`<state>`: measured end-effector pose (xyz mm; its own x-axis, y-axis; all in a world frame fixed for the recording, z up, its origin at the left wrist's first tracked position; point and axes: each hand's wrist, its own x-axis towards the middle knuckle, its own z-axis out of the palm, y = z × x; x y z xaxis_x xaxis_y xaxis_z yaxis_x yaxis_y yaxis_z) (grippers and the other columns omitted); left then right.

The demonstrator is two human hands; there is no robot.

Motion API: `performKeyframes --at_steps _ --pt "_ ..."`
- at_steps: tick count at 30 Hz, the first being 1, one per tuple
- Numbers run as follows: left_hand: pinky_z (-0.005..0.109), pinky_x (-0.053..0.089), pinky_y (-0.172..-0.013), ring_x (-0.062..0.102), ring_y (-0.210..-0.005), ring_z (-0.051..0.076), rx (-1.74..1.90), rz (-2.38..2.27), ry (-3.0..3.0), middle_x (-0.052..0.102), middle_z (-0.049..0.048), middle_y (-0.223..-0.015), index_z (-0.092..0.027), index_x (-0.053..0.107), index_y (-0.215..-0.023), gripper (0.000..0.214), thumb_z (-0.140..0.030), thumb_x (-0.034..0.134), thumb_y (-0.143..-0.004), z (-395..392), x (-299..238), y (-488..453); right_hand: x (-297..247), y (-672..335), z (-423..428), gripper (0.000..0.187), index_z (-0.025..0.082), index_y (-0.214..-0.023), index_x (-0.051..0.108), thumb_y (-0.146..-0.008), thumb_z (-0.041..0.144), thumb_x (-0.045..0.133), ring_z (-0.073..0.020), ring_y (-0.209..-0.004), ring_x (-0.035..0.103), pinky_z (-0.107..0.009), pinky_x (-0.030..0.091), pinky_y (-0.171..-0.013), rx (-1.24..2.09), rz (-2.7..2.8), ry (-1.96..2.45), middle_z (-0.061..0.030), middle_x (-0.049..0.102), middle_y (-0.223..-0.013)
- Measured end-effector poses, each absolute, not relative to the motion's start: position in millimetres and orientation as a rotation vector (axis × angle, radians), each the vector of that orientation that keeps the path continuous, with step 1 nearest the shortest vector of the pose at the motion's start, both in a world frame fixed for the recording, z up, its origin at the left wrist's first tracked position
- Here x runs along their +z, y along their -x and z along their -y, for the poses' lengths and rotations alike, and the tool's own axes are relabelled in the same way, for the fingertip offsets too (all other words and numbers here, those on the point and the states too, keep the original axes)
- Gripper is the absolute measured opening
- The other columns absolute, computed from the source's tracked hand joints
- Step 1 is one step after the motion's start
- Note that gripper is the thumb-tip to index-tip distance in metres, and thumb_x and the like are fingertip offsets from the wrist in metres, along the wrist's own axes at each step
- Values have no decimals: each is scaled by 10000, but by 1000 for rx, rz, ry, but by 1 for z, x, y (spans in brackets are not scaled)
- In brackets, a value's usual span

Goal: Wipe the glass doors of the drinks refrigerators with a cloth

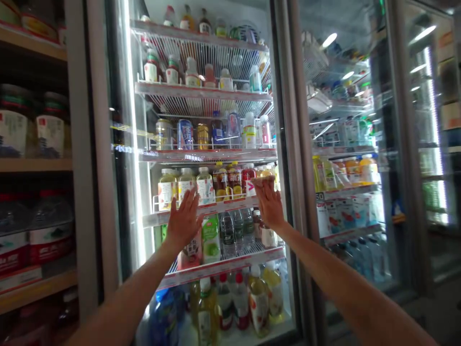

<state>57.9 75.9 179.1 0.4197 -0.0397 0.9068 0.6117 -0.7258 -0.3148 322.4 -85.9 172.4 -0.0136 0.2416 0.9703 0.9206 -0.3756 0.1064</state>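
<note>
My left hand point(184, 220) is raised in front of the glass-door drinks cooler, palm forward, fingers stretched out and slightly spread, holding nothing. Whether it touches the glass I cannot tell. Farther right, my right hand point(269, 204) reaches toward the door's right side. A thin brownish cloth point(263, 179) appears to lie flat under its fingers; blur hides its exact shape. Behind the hands, a cooler shelf point(223, 206) carries bottles with white labels point(167, 190), dark iced-tea bottles point(235, 180) and a red-capped bottle point(248, 178).
A metal door frame point(297, 144) stands right of my right hand, with another glass-door cooler point(347, 190) beyond it. Wooden shelves point(36, 165) with jars and bottles are at the left. Large bottles point(258, 302) stand on the cooler's bottom level.
</note>
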Motion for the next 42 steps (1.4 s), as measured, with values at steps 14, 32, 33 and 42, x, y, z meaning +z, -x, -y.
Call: performKeyframes --at_steps 14,32,33,42 --pt "528 75 -1145 220 -1404 260 -1450 572 2074 269 142 -1498 -128 252 -1439 594 -377 294 -902 -73 191 -55 194 -320 77 596 298 -1450 270 -882 159 384 -256 -1421 203 -531 258 -1113 -1491 1457 1582 -54 313 -1510" --pt "539 82 -1140 190 -1413 267 -1368 735 2076 241 159 -1506 -69 308 -1407 597 -365 297 -888 -77 219 -33 241 -271 44 509 214 -1421 354 -912 197 345 -324 -1411 198 -595 273 -1081 -1389 1167 1559 -104 288 -1512" --pt "542 83 -1138 190 -1413 269 -1367 725 2079 240 157 -1507 -72 301 -1411 600 -368 295 -889 -79 219 -32 238 -265 41 517 243 -1413 365 -899 189 377 -300 -1411 210 -571 260 -1103 -1449 1367 1528 -73 307 -1508" --pt "542 97 -1144 214 -1406 267 -1429 635 2090 266 148 -1500 -105 297 -1419 572 -338 328 -897 -79 216 -27 264 -223 20 557 206 -1429 331 -875 161 366 -313 -1417 182 -594 232 -1100 -1276 1160 1514 -93 263 -1524"
